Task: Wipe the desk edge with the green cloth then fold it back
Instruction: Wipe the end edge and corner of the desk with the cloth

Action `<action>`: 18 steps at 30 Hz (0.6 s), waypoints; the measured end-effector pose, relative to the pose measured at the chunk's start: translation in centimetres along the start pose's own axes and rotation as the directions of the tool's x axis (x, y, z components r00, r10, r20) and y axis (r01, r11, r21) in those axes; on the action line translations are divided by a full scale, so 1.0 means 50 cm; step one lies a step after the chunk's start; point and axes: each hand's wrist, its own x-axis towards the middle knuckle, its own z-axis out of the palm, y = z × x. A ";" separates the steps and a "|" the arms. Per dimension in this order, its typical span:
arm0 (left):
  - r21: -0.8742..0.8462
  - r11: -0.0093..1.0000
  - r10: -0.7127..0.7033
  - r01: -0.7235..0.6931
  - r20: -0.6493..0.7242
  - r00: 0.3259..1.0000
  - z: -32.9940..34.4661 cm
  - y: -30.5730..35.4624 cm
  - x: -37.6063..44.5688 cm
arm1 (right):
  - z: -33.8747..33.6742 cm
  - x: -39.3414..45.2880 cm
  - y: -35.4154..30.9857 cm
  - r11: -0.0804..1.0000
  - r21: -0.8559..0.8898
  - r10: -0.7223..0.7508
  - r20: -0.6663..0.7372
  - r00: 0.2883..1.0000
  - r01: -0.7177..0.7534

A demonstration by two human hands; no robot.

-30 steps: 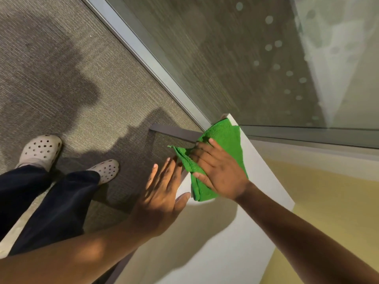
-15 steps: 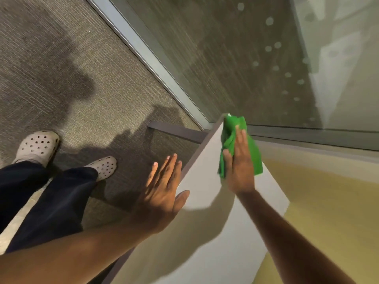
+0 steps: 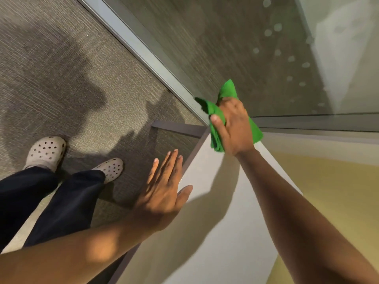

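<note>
Right hand: the right hand point(image 3: 232, 125) is clenched around the green cloth point(image 3: 255, 132), bunching it into a wad at the far corner of the bench point(image 3: 205, 232), beside the glass partition point(image 3: 256, 48).
Why bunched: gathered like this, the cloth looks readied for folding or for one last pass; I cannot tell which.
Cloth position: it sits over the bench's far end, with tips sticking up above the knuckles; whether it touches the surface is unclear.
Left hand: the left hand point(image 3: 164, 193) is released, fingers straight and together, flat at the bench's left edge point(image 3: 190, 158), probably to steady the body while reaching.
Hidden: the right palm covers the cloth's middle, so its folds cannot be read.
Cut off: both forearms run out of view at the bottom.
Hard to make out: shadow falls across the bench top, and any dirt or streaks cannot be seen.
</note>
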 end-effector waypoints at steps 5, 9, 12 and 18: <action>-0.019 0.999 0.031 -0.030 0.075 0.997 -0.024 0.002 0.001 | 0.023 -0.008 -0.029 0.892 0.126 0.450 -0.149 0.880 -0.435; -0.001 0.999 0.035 -0.035 -0.046 0.998 -0.011 0.005 -0.002 | 0.014 -0.024 -0.022 0.708 0.156 0.706 -0.186 0.683 -0.689; 0.013 0.999 0.041 -0.039 -0.129 0.991 0.012 -0.002 -0.002 | 0.002 0.001 -0.009 0.574 0.107 0.819 -0.097 0.566 -0.812; 0.015 0.999 0.041 -0.040 -0.108 0.993 0.025 -0.011 0.003 | 0.036 0.016 -0.093 0.929 0.017 0.366 -0.175 0.914 -0.369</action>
